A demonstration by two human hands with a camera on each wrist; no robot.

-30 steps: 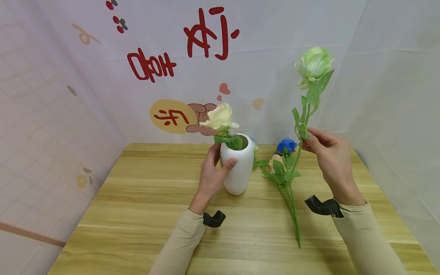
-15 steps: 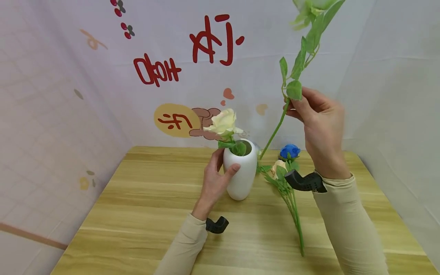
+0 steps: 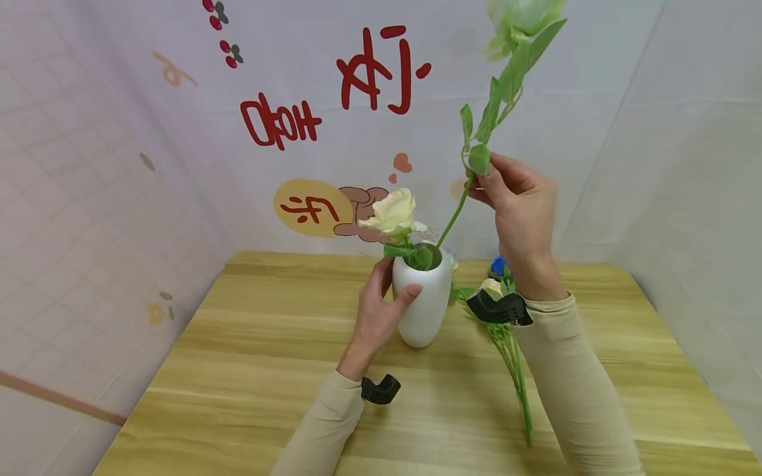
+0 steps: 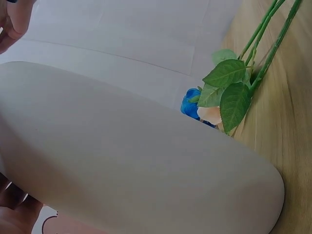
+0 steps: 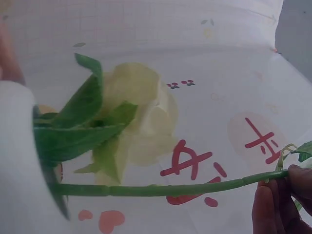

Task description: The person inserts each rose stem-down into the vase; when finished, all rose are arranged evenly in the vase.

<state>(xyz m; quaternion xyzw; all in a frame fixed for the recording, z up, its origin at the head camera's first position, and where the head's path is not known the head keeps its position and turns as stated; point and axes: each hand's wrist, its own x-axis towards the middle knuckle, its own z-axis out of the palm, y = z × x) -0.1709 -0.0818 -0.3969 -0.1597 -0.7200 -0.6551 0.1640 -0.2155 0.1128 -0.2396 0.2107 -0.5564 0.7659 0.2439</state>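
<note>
A white vase (image 3: 424, 304) stands on the wooden table, and my left hand (image 3: 381, 307) grips its left side, thumb across the front. One cream rose (image 3: 394, 215) leans out of its mouth to the left. My right hand (image 3: 524, 211) pinches the stem of a pale green rose (image 3: 524, 20) between thumb and fingers, high above the vase. In the right wrist view that green stem (image 5: 161, 190) runs into the vase mouth beside the cream rose. The top of the green bloom is cut off by the head view's edge.
Right of the vase, flowers lie on the table (image 3: 268, 330): a blue rose (image 3: 499, 266), a peach rose (image 4: 210, 115) and several green stems (image 3: 520, 383), partly behind my right wrist. A white fabric wall (image 3: 297, 59) with red characters stands behind the table.
My right hand has lifted the pale green rose off the right side and carried it left, its stem end now inside the vase mouth. The left hand keeps its hold on the vase.
</note>
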